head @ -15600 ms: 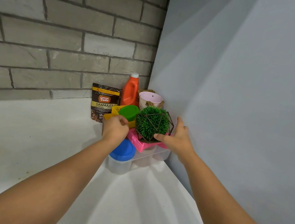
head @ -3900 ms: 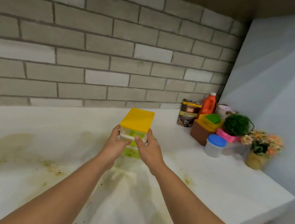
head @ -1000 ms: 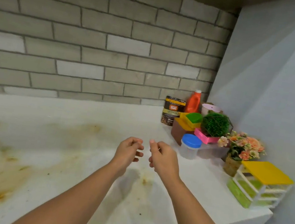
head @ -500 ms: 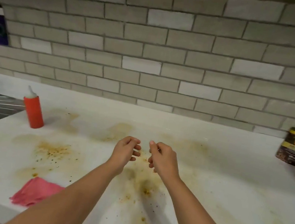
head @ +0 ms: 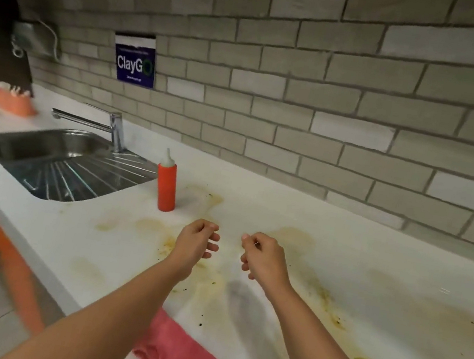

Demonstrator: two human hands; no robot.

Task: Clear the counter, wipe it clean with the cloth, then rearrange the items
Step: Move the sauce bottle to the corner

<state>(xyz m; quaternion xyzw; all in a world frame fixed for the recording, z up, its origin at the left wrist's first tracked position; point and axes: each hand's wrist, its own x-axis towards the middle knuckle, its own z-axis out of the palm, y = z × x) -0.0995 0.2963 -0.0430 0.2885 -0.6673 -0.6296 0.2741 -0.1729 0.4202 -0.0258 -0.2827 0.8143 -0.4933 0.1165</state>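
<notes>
Head view: left hand (head: 195, 243) and right hand (head: 266, 258) hover over the stained surface (head: 397, 300), fingers (head: 211, 247) loosely curled, holding nothing; pink cloth (head: 178, 354) lies at the front edge, partly under the left forearm.

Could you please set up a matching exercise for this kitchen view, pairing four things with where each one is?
Things:
1. red squeeze bottle
2. pink cloth
3. blue sign
4. orange basket

Places:
A. on the brick wall
B. on the far side of the sink
C. at the front edge of the counter
D. upright beside the sink's drainer

Pairs: 1-D, 2-C, 3-A, 4-B.
</notes>
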